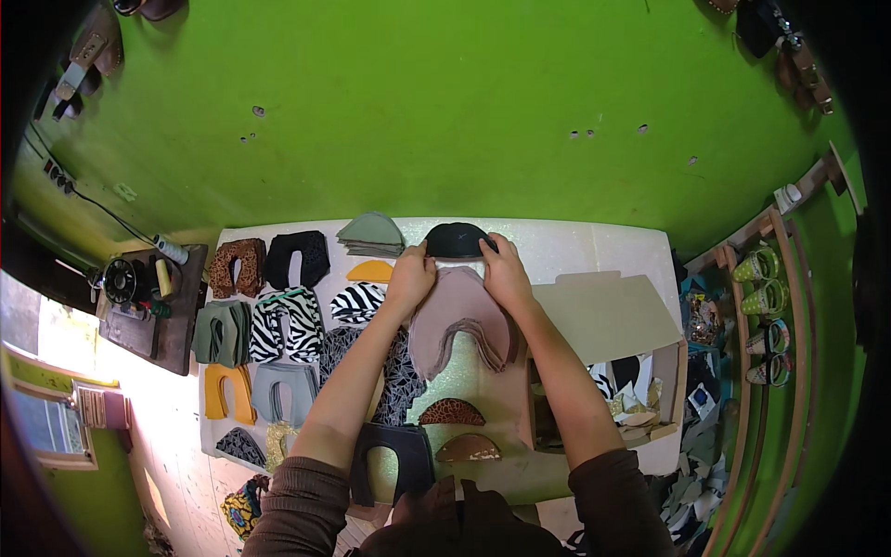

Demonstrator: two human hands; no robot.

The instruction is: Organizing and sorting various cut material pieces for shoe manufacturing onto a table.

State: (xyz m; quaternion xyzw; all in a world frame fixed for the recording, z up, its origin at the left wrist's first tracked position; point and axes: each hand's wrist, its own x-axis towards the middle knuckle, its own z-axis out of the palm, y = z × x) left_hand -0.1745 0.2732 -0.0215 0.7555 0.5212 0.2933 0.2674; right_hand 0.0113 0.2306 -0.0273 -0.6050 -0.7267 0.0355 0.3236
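Far out on the table, a black half-round stack of cut pieces point(459, 240) is gripped from both sides. My left hand point(412, 276) closes on its left end, and my right hand point(506, 271) pinches its right end. Just nearer than the hands lies a stack of mauve U-shaped pieces point(461, 302). Left of my left hand are grey-green half-round pieces point(370, 234), a yellow half-round piece point(370, 271) and zebra-print half-rounds point(357, 303). Beneath my left forearm, black-and-grey patterned pieces point(394, 371) are partly hidden.
U-shaped stacks, including zebra-print ones point(286, 324), cover the table's left. A leopard-print half-round point(452, 411) lies near the front. An open cardboard box point(668, 395) of scraps stands right, its flap point(608, 316) spread. Shoe racks point(789, 306) line the right wall; a small side table point(153, 339) stands left.
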